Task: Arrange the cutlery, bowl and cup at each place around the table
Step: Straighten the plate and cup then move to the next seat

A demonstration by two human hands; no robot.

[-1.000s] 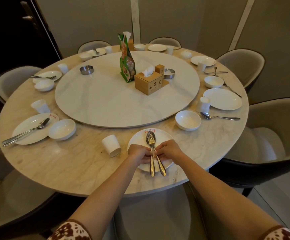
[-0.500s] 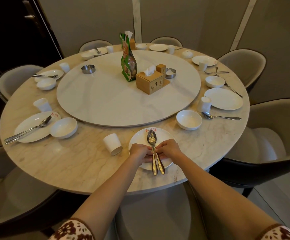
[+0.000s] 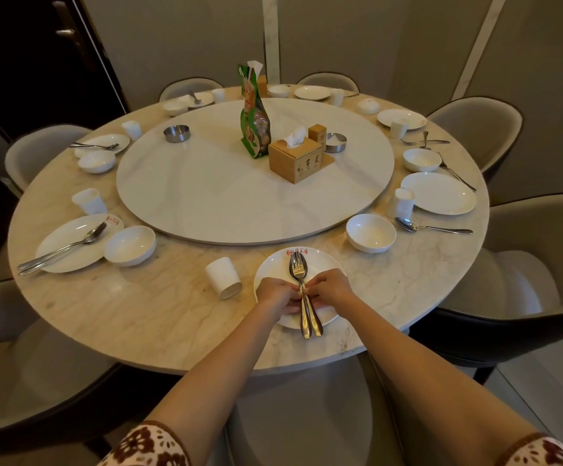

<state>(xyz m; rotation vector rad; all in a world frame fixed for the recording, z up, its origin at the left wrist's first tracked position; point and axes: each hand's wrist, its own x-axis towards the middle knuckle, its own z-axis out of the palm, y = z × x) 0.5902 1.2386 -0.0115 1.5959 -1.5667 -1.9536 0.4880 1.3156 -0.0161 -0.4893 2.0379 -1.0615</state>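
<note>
Left hand and right hand, pinching grip on the cutlery pair — handles now closer together than before

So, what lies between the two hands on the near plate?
In the head view, the fork and spoon lie between the left hand and the right hand, handles together, on the plate.

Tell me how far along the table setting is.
Done: the left place's plate carries its cutlery, bowl beside it. In hand: left hand and right hand pinch the fork and spoon on the near plate. Left: the tipped cup beside it, and the right spoon lying off the right plate.
</note>
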